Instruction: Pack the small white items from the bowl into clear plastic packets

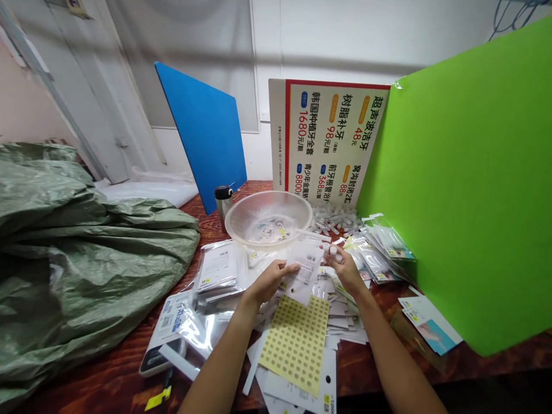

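My left hand [272,280] is closed on a white printed card [305,275], its thumb lying on the front. The card looks to be in a clear sleeve, though I cannot be sure. Several small white-capped pieces [333,252], perhaps tubes, are gripped in my right hand [345,273] just right of the card. Below both hands lies a yellow sheet of round stickers [297,339]. It rests on white cards [330,368] with punched holes. A wide translucent basin [268,236] stands beyond my hands, with small coloured marks visible at its bottom.
Packed cards in clear bags [218,267] lie left, and more bagged packs [382,247] right. Small clear and white pieces [336,221] are heaped behind. A flask [223,207] stands beside the basin. Blue [207,138] and green boards [457,184] border the table; green sheeting [86,264] bulges at left.
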Tool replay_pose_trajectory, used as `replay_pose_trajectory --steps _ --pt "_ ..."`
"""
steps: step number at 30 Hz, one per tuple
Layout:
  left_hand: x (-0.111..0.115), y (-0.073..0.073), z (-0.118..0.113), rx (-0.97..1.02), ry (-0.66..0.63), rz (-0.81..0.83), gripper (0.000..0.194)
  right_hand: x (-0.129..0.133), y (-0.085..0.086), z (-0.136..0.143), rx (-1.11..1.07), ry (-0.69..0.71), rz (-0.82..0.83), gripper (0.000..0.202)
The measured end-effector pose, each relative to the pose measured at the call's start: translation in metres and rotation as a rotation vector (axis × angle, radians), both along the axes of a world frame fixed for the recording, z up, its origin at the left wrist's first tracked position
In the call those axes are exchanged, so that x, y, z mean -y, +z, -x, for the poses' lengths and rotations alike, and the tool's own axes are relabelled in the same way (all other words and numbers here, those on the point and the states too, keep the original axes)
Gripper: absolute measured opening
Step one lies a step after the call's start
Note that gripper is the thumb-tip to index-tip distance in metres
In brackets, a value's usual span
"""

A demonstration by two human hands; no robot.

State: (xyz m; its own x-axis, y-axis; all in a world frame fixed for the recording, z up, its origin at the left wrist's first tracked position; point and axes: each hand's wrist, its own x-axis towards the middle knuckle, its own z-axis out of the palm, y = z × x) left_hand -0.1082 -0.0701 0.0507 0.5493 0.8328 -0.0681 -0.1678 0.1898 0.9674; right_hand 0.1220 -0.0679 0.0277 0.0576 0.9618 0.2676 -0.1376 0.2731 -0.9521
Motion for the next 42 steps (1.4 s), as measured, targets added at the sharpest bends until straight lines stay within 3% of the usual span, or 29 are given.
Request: replay_pose_trajectory --steps 3,10,19,24,27,30,34,38,40,42 --pt "0.001 -0.002 -0.002 -0.056 -0.077 0.056 0.046 0.002 0.001 0.003 0.003 0.034 0.038 0.045" --pt "-0.004 -0.004 0.004 -0.19 -0.107 0.075 0.044 0.008 0.006 0.001 0.096 0.114 0.07 0.042" --pt "-0.005 -0.004 0.011 -0.197 -0.134 0.124 0.043 0.006 0.003 -0.004 0.309 0.085 -0.003 0.035" --pt "-0.003 -0.004 0.01 -0.193 -0.15 0.113 0.042 0.004 -0.002 -0.003 0.275 0.092 -0.005 0.034" --pt "-0.004 -0.006 0.007 -0.129 -0.104 0.04 0.041 0.004 0.001 -0.002 0.275 0.004 -0.015 0.032" --pt "-0.008 -0.009 0.004 -0.061 0.041 -0.104 0.044 0.004 0.008 -0.004 0.197 -0.175 -0.068 0.038" --pt "-0.013 -0.01 0.002 -0.063 0.413 -0.434 0.041 0.01 0.016 -0.005 0.124 -0.264 -0.186 0.038" --pt "-0.011 -0.01 0.007 -0.311 0.783 -1.139 0.023 0.018 0.017 0.006 0.162 -0.185 -0.26 0.033" --pt "-0.009 -0.011 0.009 -0.479 0.851 -1.479 0.026 0.021 0.016 0.013 0.211 -0.128 -0.27 0.032" --pt "-0.006 -0.012 0.008 -0.608 0.838 -1.706 0.035 0.022 0.014 0.02 0.259 -0.093 -0.282 0.031"
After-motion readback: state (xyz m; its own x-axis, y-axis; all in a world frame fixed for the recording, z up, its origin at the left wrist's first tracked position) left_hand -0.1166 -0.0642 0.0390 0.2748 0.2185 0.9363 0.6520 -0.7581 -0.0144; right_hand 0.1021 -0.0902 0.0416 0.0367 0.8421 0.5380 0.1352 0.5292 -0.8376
